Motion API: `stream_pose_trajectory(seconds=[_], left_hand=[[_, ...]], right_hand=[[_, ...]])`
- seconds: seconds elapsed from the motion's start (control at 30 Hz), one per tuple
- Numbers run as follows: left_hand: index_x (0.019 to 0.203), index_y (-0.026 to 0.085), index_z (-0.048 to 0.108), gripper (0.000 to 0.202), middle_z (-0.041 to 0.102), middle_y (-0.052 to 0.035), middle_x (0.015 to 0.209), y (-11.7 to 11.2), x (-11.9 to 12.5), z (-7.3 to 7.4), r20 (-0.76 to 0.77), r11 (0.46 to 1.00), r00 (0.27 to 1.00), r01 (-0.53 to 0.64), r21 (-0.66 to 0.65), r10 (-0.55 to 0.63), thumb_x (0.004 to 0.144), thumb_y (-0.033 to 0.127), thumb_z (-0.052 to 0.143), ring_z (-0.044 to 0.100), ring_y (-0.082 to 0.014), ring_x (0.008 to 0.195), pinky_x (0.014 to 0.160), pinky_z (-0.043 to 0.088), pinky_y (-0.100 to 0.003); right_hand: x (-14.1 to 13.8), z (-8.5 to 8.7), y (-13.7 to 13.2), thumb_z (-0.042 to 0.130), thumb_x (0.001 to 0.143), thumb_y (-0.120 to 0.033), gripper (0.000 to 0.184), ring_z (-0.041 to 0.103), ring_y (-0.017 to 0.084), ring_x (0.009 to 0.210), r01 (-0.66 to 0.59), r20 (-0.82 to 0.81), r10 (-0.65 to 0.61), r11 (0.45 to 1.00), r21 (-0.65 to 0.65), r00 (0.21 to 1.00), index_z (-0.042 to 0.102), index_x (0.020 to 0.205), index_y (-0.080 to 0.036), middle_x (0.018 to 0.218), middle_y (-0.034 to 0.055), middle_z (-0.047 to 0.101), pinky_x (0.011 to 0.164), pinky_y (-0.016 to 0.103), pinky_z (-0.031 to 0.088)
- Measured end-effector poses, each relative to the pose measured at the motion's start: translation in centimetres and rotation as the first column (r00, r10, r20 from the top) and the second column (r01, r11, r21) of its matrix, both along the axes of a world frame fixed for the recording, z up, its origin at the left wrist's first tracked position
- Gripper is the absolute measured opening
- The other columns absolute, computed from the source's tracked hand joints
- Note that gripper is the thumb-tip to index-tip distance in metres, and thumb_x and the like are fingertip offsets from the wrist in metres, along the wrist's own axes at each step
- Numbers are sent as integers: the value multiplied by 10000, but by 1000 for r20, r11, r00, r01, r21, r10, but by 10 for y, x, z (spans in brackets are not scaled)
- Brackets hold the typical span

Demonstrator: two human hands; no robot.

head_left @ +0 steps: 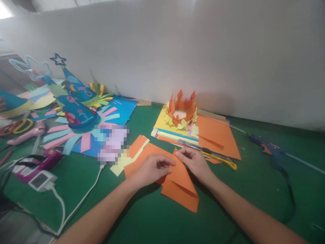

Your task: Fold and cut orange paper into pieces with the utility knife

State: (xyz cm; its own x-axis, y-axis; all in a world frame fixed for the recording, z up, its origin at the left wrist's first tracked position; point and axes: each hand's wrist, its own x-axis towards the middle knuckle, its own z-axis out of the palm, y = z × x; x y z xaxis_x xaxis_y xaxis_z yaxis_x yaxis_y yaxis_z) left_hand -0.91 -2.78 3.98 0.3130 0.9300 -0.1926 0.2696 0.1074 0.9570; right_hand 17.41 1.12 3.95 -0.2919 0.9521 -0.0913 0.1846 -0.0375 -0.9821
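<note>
A sheet of orange paper (181,196) lies in front of me, with its right edge lifted and bent over. My right hand (194,162) is closed at the raised corner, pinching the paper between thumb and fingertips. Over the middle of the sheet is my left hand (154,168), its fingers loosely curved and a gap showing between thumb and forefinger. Whether its fingertips press on the paper I cannot tell. Left of that hand, a smaller orange piece (137,146) overlaps a pale yellow strip (118,166).
Behind my hands an orange paper crown (183,110) with yellow trim tops a paper stack (158,127). A craft knife (193,145) and yellow-handled scissors (230,164) lie before it. A blue glue gun (273,149) is at right. Decorated cone hats (80,113), another glue gun (26,135) and cables (83,196) occupy the left.
</note>
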Motion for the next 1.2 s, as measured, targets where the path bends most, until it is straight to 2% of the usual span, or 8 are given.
stream_pose_trajectory(seconds=[0.13,0.37,0.57,0.73,0.83,0.93,1.03,1.2], left_hand=[[1002,196,678,274,612,-63,1129,0,-1,0,56,995,998,16,97,-22,741,136,621,555,-91,710,703,493,-245],[1015,190,659,298,574,-76,1176,-2,1,1,68,994,996,59,96,-66,742,98,582,539,-73,681,654,484,-227],[1031,193,653,293,603,-70,1120,-2,0,1,50,995,996,73,64,-77,752,128,594,545,-83,689,663,480,-233],[1007,188,677,254,639,-43,898,-2,0,2,11,996,996,91,-1,-91,763,173,606,537,-99,664,617,457,-223],[994,181,687,247,641,-31,829,-2,0,4,10,996,996,88,-17,-88,759,171,612,530,-99,640,599,446,-219],[986,180,694,246,655,-35,837,-2,1,5,19,996,996,85,-7,-85,748,182,634,545,-108,667,621,451,-223],[968,168,700,238,667,-46,846,-2,3,3,35,998,998,59,-34,-58,754,264,655,556,-116,660,610,452,-229],[909,167,713,214,683,-65,929,-2,7,-1,25,1000,1000,-13,-2,13,767,312,646,594,-147,736,675,471,-252]], right_hand=[[0,3,0,650,726,-513,332,560,171,699,-24,-24,24,1000,2,999,638,696,-183,713,17,642,708,306,448],[0,2,1,664,724,-494,316,534,152,695,-16,-79,14,1000,-17,997,644,703,-179,717,8,620,714,292,429],[1,-1,2,680,710,-488,320,493,125,628,-8,-90,5,999,-35,996,627,679,-174,683,-3,602,642,271,407],[1,-1,2,685,697,-500,329,485,129,611,-18,-61,15,999,-40,998,616,673,-179,663,-4,597,624,276,406],[1,-1,2,683,696,-502,330,498,135,624,-13,-50,11,999,-36,999,610,664,-181,667,-2,605,641,282,415],[1,0,1,675,699,-511,336,522,149,650,-17,-36,17,1000,-22,999,608,651,-186,673,4,616,668,293,432],[0,1,1,674,696,-520,341,538,159,674,-13,-28,13,1000,-7,1000,611,653,-187,683,8,625,694,303,443],[1,-2,2,668,708,-515,343,515,143,644,-9,-26,9,1000,-4,1000,604,661,-180,668,2,613,659,287,430]])
